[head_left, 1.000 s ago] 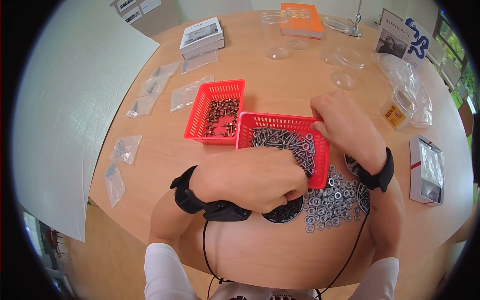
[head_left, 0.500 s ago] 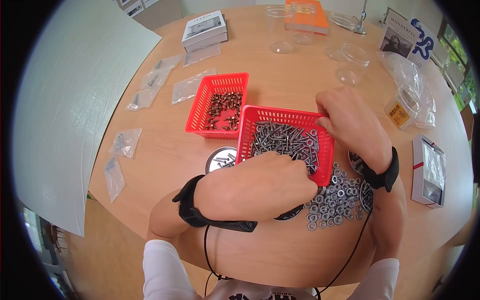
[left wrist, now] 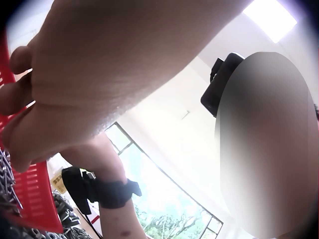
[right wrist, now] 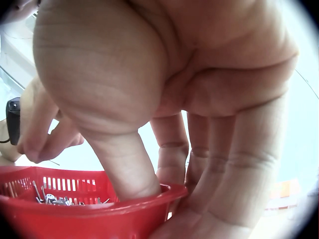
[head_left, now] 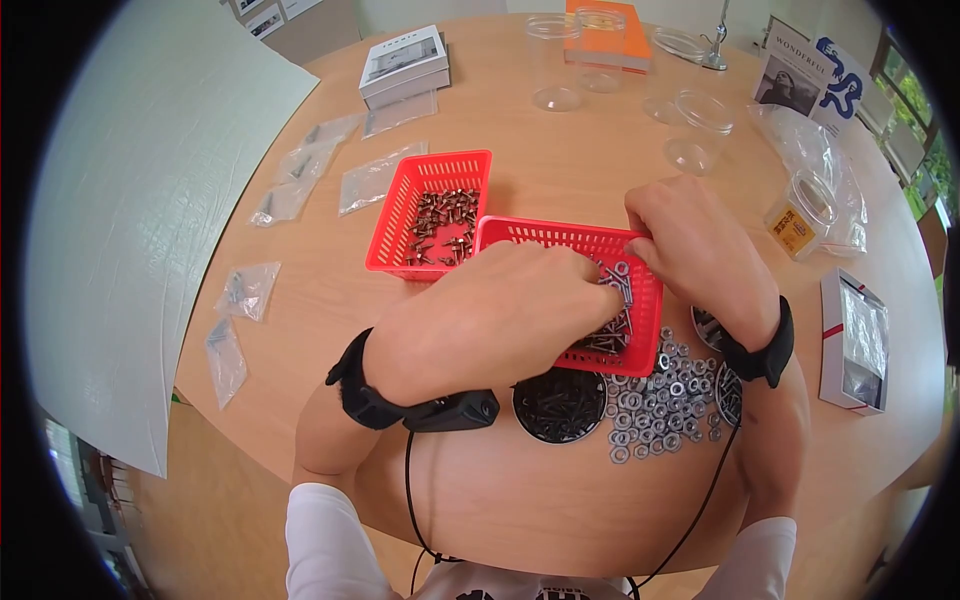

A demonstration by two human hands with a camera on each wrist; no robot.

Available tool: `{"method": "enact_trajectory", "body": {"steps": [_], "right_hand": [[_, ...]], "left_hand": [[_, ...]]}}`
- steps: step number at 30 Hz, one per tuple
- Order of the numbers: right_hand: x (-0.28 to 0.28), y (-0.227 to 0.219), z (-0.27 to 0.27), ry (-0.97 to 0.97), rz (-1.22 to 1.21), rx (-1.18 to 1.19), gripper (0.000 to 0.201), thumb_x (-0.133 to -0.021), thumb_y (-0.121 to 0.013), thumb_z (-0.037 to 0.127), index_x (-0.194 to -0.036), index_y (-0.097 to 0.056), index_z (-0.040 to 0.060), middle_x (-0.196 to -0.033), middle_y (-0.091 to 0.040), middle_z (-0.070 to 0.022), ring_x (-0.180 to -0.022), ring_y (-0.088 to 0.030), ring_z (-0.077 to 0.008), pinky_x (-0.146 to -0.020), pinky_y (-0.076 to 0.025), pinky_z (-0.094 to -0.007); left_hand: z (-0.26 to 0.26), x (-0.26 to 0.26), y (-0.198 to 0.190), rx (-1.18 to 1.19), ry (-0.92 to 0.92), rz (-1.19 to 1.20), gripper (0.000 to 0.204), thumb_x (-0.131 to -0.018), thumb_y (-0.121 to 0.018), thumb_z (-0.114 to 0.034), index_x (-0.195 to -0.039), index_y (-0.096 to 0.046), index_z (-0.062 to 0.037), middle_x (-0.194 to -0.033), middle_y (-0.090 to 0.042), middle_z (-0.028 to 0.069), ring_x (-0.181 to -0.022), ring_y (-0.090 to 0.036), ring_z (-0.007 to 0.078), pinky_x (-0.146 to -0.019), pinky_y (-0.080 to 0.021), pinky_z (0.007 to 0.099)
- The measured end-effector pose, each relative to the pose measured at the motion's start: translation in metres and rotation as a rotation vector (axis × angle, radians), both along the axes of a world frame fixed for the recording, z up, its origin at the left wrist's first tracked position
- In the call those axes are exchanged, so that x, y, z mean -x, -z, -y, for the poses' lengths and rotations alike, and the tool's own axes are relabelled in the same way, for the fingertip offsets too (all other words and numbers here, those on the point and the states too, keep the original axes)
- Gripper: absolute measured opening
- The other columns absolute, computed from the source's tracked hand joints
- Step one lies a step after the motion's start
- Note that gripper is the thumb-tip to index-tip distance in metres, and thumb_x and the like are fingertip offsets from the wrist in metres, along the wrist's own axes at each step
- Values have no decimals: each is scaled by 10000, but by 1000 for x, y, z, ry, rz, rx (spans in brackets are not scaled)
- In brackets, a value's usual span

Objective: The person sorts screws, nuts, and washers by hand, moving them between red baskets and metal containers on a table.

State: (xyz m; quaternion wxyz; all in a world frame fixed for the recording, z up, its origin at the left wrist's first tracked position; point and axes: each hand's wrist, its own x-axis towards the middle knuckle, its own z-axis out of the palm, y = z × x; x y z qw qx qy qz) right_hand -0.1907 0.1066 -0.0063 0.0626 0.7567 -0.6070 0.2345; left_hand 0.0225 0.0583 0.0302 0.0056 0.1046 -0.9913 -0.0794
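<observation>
My left hand (head_left: 490,315) reaches across the front red basket (head_left: 650,315), its curled fingers over the mixed silver screws and nuts (head_left: 618,320). In the right wrist view, its fingertips (right wrist: 37,155) hang above the basket's far side, with a thin dark line beside them; I cannot tell whether they hold it. My right hand (head_left: 700,240) grips the basket's upper right corner, thumb (right wrist: 132,174) inside the rim and fingers outside. Black screws (head_left: 560,405) fill a round dish just below the basket. Loose silver nuts (head_left: 665,410) lie spread to the dish's right.
A second red basket (head_left: 380,245) with copper-coloured screws stands behind and left. Small plastic bags (head_left: 245,292) lie at left. Clear jars (head_left: 555,65) and books (head_left: 405,65) stand at the back. A labelled plastic tub (head_left: 795,230) and an open box (head_left: 855,340) are at right.
My left hand has moved from over the dish of black screws up into the area above the basket, uncovering that dish. My right hand keeps its grip on the basket's corner.
</observation>
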Motion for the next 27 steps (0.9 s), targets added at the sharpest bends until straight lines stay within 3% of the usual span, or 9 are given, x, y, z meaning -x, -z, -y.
{"method": "enact_trajectory", "body": {"steps": [3, 6, 12, 18, 27], "right_hand": [[-2, -4, 0, 1, -14, 3, 168, -727, -731, 50, -749, -582, -24, -794, -619, -207, -841, -591, -419, -757, -474, -480], [-4, -7, -1, -4, 3, 0, 167, -727, -729, 49, -746, -581, -27, -786, -613, -207, -827, -594, -419, -743, -474, -480], [-5, -8, -2, -17, 20, 20, 166, -732, -729, 52, -748, -586, -32, -781, -612, -210, -816, -602, -418, -732, -477, -479], [-7, -10, -1, 6, -9, -12, 167, -733, -730, 56, -753, -590, -33, -784, -616, -210, -816, -607, -418, -736, -483, -478], [-8, -12, -1, 34, -24, -56, 174, -730, -732, 62, -749, -588, -34, -783, -612, -209, -825, -605, -419, -745, -485, -479]], "left_hand": [[8, 7, 2, -46, -80, 125, 165, -852, -654, -78, -1002, -715, -44, -883, -657, 131, -825, -673, 323, -701, -534, 440], [9, 11, 12, -143, -49, 81, 206, -831, -656, -55, -1026, -722, -46, -889, -657, 118, -831, -673, 323, -710, -534, 440], [7, 13, 26, -101, 32, 169, 230, -816, -634, -21, -1020, -735, -53, -933, -662, 118, -895, -683, 329, -722, -538, 432], [4, 10, 27, -58, -51, 199, 201, -830, -620, -28, -992, -737, -49, -909, -688, 153, -865, -693, 350, -709, -543, 444], [1, 9, 25, -72, -35, 215, 182, -830, -600, -21, -963, -724, -22, -901, -691, 183, -855, -694, 366, -709, -549, 454]]}}
